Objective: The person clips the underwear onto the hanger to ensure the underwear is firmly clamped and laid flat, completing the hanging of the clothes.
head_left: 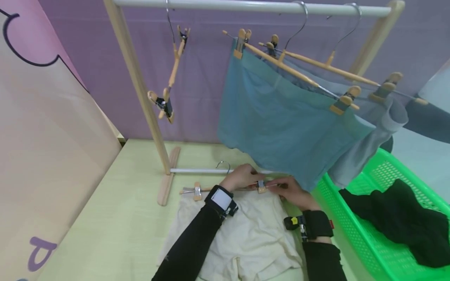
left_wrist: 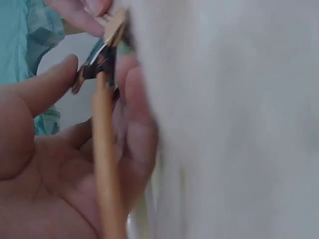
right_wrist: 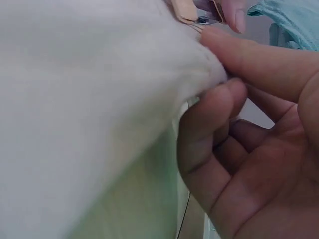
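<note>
Cream-coloured shorts (head_left: 253, 230) lie flat on the table, with a wooden clip hanger along their waistband. My left hand (head_left: 240, 177) pinches the hanger's right clip (head_left: 261, 186) between thumb and fingers. In the left wrist view, the hanger's wooden bar (left_wrist: 104, 159) crosses in front of that palm. At the waistband's right corner, my right hand (head_left: 291, 191) pinches the fabric (right_wrist: 199, 69) between thumb and curled fingers, beside the clip (right_wrist: 184, 10). The left clip (head_left: 197, 191) sits on the waistband's other end.
A clothes rack (head_left: 137, 78) stands over the work, its lower white bar just behind the hands. Teal shorts (head_left: 281, 113) and a grey garment (head_left: 365, 136) hang from it, near a bare hanger (head_left: 174, 70). On the right, a green basket (head_left: 351, 230) holds black clothing (head_left: 397, 222).
</note>
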`<action>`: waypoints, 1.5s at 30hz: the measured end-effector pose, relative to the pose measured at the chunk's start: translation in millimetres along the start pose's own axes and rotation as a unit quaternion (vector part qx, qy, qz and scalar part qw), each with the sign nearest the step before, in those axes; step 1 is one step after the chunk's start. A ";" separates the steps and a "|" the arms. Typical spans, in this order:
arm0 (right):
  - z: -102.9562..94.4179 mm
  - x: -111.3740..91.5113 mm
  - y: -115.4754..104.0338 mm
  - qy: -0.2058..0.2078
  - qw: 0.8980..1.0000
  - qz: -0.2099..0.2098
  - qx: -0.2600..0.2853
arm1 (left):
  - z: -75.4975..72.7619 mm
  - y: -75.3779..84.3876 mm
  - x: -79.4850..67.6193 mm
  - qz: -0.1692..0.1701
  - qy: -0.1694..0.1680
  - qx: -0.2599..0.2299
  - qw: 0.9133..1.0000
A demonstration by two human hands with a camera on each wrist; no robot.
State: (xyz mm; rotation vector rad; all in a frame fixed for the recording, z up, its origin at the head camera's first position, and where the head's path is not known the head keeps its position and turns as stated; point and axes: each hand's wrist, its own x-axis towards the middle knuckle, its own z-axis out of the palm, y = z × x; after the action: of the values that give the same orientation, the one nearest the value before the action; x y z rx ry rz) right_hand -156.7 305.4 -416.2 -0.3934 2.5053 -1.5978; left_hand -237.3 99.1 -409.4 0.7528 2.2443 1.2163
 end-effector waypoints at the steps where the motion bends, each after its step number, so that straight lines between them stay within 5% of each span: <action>1: 0.0 -0.4 0.0 -0.002 1.000 -0.004 0.008 | -0.2 -0.2 -0.1 -0.005 -0.011 -0.009 1.000; 6: 0.1 -0.9 1.3 -0.008 0.999 -0.015 0.035 | -0.5 -1.3 0.5 -0.007 -0.043 -0.037 0.998; 19: -1.0 1.7 0.9 -0.026 0.999 0.020 0.018 | -2.6 -7.8 1.9 0.012 0.042 -0.087 0.995; 26: -2.2 0.7 -5.0 -0.041 0.998 0.046 -0.029 | -1.1 -7.7 4.4 0.021 0.053 -0.127 0.990; 45: -1.4 0.0 5.8 -0.002 0.998 0.058 -0.015 | -3.6 -10.7 2.5 0.067 0.094 -0.130 0.985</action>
State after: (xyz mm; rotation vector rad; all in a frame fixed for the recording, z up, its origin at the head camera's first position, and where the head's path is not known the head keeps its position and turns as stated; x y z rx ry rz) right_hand -157.8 308.9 -420.9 -0.2502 2.5017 -1.5168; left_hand -244.0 93.8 -417.2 0.7219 2.1480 1.6695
